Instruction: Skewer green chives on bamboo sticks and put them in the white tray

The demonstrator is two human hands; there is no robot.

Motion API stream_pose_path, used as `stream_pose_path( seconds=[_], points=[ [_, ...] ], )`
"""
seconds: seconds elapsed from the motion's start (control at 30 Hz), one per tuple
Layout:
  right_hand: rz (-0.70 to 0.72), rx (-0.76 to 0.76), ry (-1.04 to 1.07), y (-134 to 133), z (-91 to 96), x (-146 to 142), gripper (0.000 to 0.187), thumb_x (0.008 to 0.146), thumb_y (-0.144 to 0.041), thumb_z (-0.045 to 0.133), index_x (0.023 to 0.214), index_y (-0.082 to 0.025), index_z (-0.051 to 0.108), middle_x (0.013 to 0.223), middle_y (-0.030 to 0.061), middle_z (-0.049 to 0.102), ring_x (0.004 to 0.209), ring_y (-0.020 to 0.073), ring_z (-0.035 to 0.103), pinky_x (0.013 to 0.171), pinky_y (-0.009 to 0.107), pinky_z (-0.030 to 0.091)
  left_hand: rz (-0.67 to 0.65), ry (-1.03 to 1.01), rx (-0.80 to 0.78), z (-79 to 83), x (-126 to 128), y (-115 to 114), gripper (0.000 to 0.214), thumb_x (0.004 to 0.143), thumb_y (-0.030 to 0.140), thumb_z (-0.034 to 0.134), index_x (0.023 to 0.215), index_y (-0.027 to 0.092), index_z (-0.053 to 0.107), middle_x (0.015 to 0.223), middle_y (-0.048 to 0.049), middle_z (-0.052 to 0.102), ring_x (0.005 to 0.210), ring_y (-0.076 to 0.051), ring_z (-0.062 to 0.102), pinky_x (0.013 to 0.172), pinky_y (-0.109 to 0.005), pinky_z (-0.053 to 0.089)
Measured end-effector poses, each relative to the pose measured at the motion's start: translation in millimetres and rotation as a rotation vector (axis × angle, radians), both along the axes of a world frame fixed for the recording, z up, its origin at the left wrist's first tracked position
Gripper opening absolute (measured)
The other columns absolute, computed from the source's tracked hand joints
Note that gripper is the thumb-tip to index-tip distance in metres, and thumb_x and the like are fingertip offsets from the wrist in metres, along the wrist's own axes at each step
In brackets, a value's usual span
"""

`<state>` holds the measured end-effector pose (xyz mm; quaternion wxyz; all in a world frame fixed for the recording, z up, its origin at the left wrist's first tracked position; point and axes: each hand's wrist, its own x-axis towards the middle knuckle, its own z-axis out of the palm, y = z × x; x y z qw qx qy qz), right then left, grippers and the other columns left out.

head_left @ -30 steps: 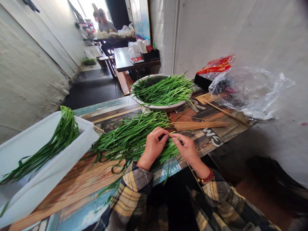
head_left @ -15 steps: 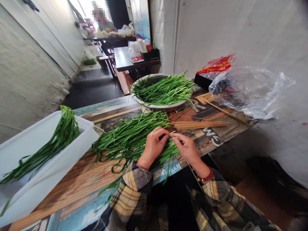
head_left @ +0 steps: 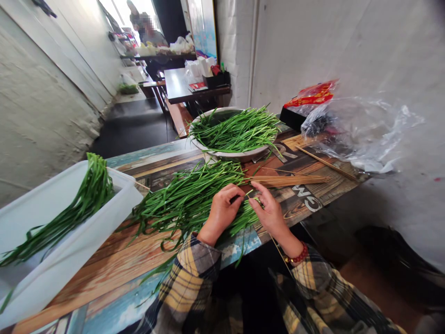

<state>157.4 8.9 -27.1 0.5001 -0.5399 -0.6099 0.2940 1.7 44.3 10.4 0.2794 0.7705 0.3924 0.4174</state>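
Observation:
My left hand (head_left: 223,211) is closed in a pinch on a garlic chive stalk, whose pale cut end (head_left: 249,191) pokes out toward the right. Close beside it is my right hand (head_left: 270,214), index finger lifted away from the thumb. A thin bamboo skewer (head_left: 280,252) runs beneath the right palm and seems held by its lower fingers, which are partly hidden. Under and left of both hands lies a loose heap of garlic chives (head_left: 187,192). A bundle of bamboo skewers (head_left: 290,181) rests on the table just beyond the right hand.
Behind the heap stands a metal bowl (head_left: 239,155) piled with cut chives. At left, a white plastic tub (head_left: 121,204) holds a chive bunch. A clear plastic bag (head_left: 368,134) and a black box (head_left: 293,118) sit at back right. Far off, people are at another table.
My right index finger has lifted away from the thumb, exposing the stalk's end. My left hand keeps its pinch, nearly still. In the background, a second person has come into view.

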Motion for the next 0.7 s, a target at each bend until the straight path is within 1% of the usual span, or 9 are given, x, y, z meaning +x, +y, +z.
stream_pose_path(
  seconds=[0.03, 0.13, 0.23, 0.37, 0.5, 0.63, 0.7],
  points=[
    [0.007, 0.001, -0.005, -0.2, 0.4, 0.1, 0.044, 0.088, -0.032, 0.053, 0.13, -0.019, 0.052, 0.078, 0.0014, 0.065, 0.063, 0.0153, 0.057, 0.062, 0.027, 0.047, -0.005, 0.002, -0.003, -0.2, -0.1, 0.2, 0.011, 0.08, 0.011, 0.057, 0.074, 0.017, 0.064, 0.076, -0.0022, 0.062, 0.072, -0.014, 0.057, 0.068, -0.025, 0.044],
    [0.01, 0.016, -0.024, -0.1, 1.0, 0.3, 0.033, 0.088, -0.033, 0.053, 0.119, -0.021, 0.058, 0.079, 0.0014, 0.064, 0.065, 0.0153, 0.056, 0.063, 0.027, 0.046, -0.021, 0.004, -0.011, -1.1, -0.4, 0.7, 0.01, 0.08, 0.011, 0.057, 0.075, 0.017, 0.064, 0.078, -0.0026, 0.063, 0.074, -0.014, 0.058, 0.069, -0.026, 0.045],
    [-0.006, 0.03, -0.02, 0.3, 0.9, 0.1, 0.027, 0.087, -0.032, 0.053, 0.111, -0.021, 0.059, 0.085, 0.0022, 0.065, 0.068, 0.0155, 0.057, 0.066, 0.027, 0.046, -0.033, 0.011, -0.022, -1.4, -0.7, 0.1, 0.012, 0.08, 0.01, 0.056, 0.078, 0.017, 0.065, 0.081, -0.0033, 0.064, 0.077, -0.015, 0.059, 0.071, -0.026, 0.046],
    [-0.006, 0.027, -0.019, 0.2, 1.4, -0.2, 0.024, 0.087, -0.032, 0.053, 0.108, -0.021, 0.058, 0.085, 0.0024, 0.063, 0.071, 0.0162, 0.057, 0.069, 0.028, 0.046, -0.013, 0.047, -0.016, 0.5, -1.0, -2.2, 0.017, 0.08, 0.007, 0.052, 0.083, 0.017, 0.065, 0.083, -0.0038, 0.064, 0.08, -0.015, 0.059, 0.074, -0.027, 0.046],
    [-0.01, 0.027, -0.041, 0.7, 0.3, -0.3, 0.022, 0.088, -0.033, 0.052, 0.106, -0.021, 0.057, 0.084, 0.002, 0.063, 0.07, 0.0162, 0.056, 0.068, 0.028, 0.045, -0.013, 0.079, 0.019, 1.6, -1.7, -2.6, 0.022, 0.077, 0.004, 0.049, 0.084, 0.017, 0.066, 0.084, -0.0043, 0.063, 0.082, -0.016, 0.059, 0.076, -0.028, 0.046],
    [-0.007, 0.038, -0.021, 2.6, -4.3, -0.2, 0.018, 0.087, -0.033, 0.053, 0.1, -0.021, 0.056, 0.087, 0.0032, 0.064, 0.079, 0.0178, 0.06, 0.074, 0.029, 0.047, -0.054, 0.124, 0.041, 0.5, -2.0, -1.6, 0.027, 0.073, 0.001, 0.047, 0.082, 0.017, 0.067, 0.085, -0.0046, 0.064, 0.085, -0.017, 0.058, 0.08, -0.031, 0.046],
    [-0.008, 0.033, -0.029, 3.2, -6.0, -0.1, 0.015, 0.087, -0.033, 0.053, 0.095, -0.021, 0.056, 0.084, 0.0029, 0.063, 0.08, 0.0178, 0.06, 0.073, 0.029, 0.047, -0.087, 0.14, 0.037, 0.5, -2.2, -1.8, 0.028, 0.072, 0.001, 0.047, 0.08, 0.017, 0.068, 0.084, -0.0042, 0.064, 0.085, -0.018, 0.057, 0.081, -0.031, 0.046]
  ],
)
